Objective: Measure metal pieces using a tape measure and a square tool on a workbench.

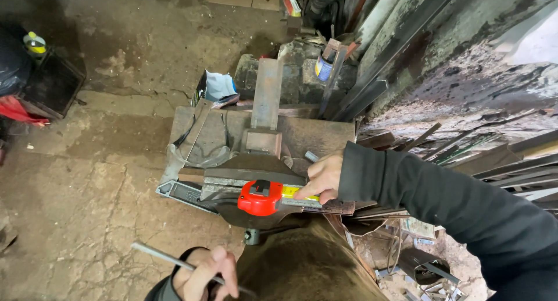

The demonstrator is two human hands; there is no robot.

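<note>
While held, tape measure [260,197] blade runs sideways.

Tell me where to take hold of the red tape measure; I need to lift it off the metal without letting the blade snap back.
Take the red tape measure by its case, from the left side. The case lies clear on the metal pieces, while the yellow blade runs right under the right hand. The left hand already holds a thin rod.
</note>
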